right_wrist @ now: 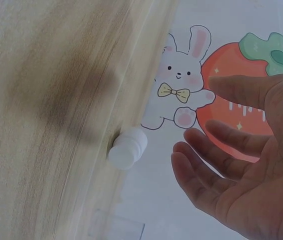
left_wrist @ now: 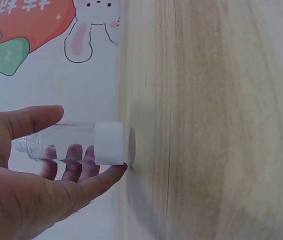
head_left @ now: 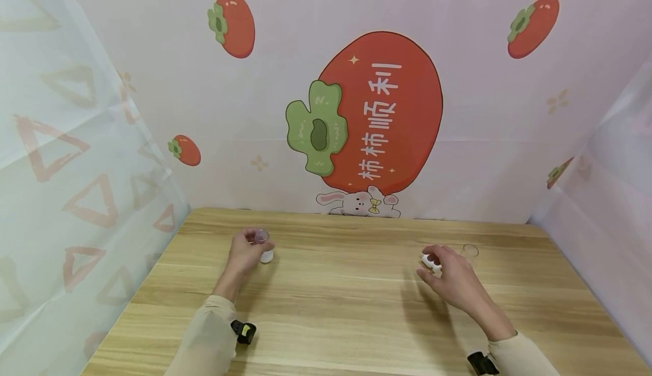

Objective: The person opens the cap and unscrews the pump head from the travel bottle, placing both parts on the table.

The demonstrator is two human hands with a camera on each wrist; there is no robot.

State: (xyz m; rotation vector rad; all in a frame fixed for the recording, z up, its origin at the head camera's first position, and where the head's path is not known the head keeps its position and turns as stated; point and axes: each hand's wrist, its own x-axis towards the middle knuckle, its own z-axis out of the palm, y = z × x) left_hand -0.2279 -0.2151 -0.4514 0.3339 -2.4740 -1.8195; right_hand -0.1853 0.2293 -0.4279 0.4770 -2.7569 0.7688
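Note:
On the left of the table, my left hand (head_left: 249, 251) holds a small clear bottle (left_wrist: 69, 140) between thumb and fingers. The bottle has a bare threaded neck and a white base (left_wrist: 109, 143), which is at or just above the wood; I cannot tell if it touches. Toward the right, my right hand (head_left: 450, 277) hovers over the table with fingers loosely curved and apart, gripping nothing. Beyond its fingertips lies a small white stepped plastic piece (right_wrist: 128, 148), seen partly behind the fingers as a white shape (head_left: 430, 263) in the head view.
Right of the right hand, a thin-rimmed clear round piece (head_left: 471, 250) lies on the wooden table (head_left: 336, 297). A printed cloth backdrop (head_left: 285, 81) rises along the back edge, with more cloth (head_left: 61, 138) at the sides.

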